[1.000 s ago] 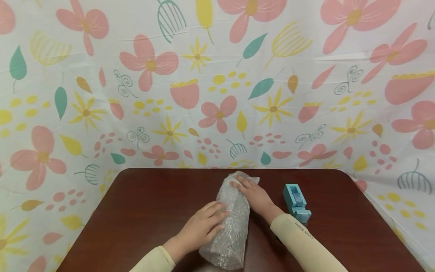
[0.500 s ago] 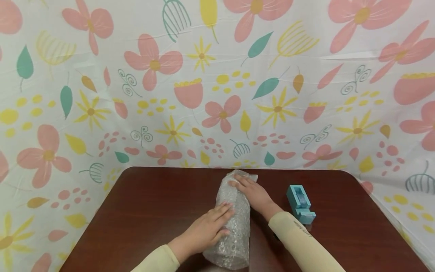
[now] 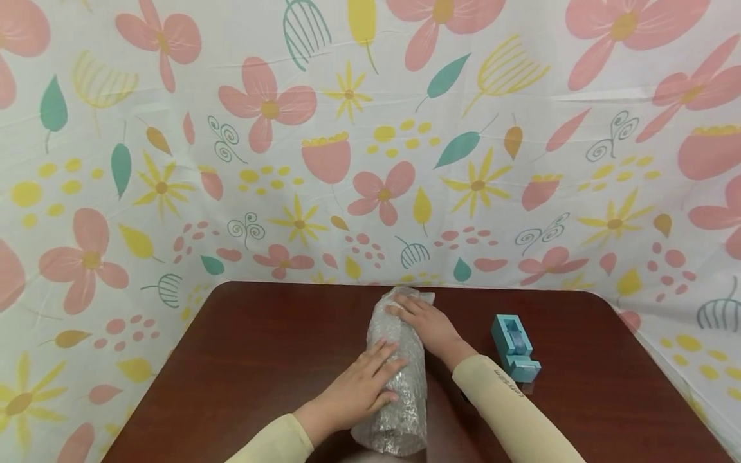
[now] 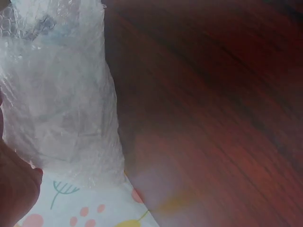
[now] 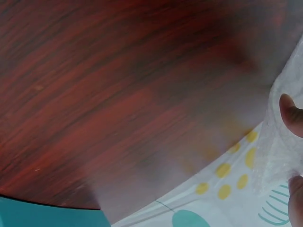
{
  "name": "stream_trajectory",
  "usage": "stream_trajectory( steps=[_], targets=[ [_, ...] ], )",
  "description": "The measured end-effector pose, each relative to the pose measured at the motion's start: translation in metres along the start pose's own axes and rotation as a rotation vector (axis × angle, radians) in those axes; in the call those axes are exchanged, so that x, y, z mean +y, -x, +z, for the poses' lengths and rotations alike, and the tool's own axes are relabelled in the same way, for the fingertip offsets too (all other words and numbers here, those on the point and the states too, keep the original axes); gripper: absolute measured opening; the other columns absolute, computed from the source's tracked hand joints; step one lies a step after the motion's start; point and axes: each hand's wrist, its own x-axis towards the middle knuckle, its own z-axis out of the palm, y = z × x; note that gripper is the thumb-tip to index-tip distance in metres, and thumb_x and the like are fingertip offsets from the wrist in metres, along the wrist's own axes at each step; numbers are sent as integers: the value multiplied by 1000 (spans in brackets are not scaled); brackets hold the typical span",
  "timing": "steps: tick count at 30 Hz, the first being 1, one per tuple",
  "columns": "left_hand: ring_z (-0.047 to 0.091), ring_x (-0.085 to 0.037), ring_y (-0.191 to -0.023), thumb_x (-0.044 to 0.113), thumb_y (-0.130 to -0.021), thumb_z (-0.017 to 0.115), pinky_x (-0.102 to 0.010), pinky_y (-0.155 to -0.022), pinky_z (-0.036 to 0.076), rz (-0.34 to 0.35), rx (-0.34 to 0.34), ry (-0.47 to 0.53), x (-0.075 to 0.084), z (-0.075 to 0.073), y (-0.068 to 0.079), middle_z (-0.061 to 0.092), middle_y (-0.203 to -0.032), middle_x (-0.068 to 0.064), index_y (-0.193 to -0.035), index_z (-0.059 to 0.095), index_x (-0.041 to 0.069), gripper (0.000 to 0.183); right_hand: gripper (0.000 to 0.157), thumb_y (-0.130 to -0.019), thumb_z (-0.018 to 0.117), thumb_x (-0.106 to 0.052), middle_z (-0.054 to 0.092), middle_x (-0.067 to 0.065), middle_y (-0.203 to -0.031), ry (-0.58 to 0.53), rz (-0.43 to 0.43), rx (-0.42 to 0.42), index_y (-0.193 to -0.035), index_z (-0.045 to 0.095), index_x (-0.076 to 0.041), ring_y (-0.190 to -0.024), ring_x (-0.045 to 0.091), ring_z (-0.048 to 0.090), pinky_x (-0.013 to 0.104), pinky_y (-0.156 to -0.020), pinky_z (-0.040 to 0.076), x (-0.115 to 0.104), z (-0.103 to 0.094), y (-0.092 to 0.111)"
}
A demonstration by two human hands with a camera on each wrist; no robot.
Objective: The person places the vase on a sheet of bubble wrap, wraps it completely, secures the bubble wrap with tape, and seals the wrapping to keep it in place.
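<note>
A thick roll of bubble wrap (image 3: pixel 413 392) lies lengthwise near the middle of the table, its far end close to the back edge. What is inside it cannot be made out. My left hand (image 3: pixel 360 387) rests on its left side, fingers extended and spread over the top. Farther up the roll, my right hand (image 3: pixel 429 326) lies across the far end with its fingers reaching over from the right. The left wrist view shows the crinkled wrap (image 4: pixel 61 104) at close range. In the right wrist view, fingertips (image 5: pixel 294 116) touch the wrap's edge.
A light blue tape dispenser (image 3: pixel 515 350) stands right of the roll, beyond my right forearm. The dark reddish-brown wooden table (image 3: pixel 260 341) has rounded back corners. A white flower-print cloth (image 3: pixel 382 193) hangs behind and beside it.
My left hand has slid slightly up and right over the wrap, its fingers now more spread. The roll's near end has shifted a little to the right. The right hand stays at the far end.
</note>
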Motion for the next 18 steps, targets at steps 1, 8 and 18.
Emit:
stream_trajectory(
  steps=[1,8,18],
  targets=[
    [30,-40,-155,45,-107,41,-53,-118,42,-13,-10,19,0,0,0,34,-165,-16,-153,39,13,56,69,-95,63,6,40,9,-164,-6,-1,-3,-153,45,-25,-145,37,48,54,-110,49,0,0,-2],
    [22,-41,-158,41,-110,37,-55,-122,37,-57,-60,68,0,0,3,27,-168,-19,-157,34,12,55,68,-94,65,4,39,7,-165,-10,-3,-45,-152,45,-27,-147,36,46,56,-113,46,-6,0,-11],
    [18,-42,-159,29,-113,31,-56,-125,31,-122,-106,112,5,-5,-1,24,-168,-20,-159,31,16,48,74,-92,68,3,37,6,-166,13,1,-56,-154,43,-29,-149,34,43,56,-114,45,-10,-4,-18]
  ],
)
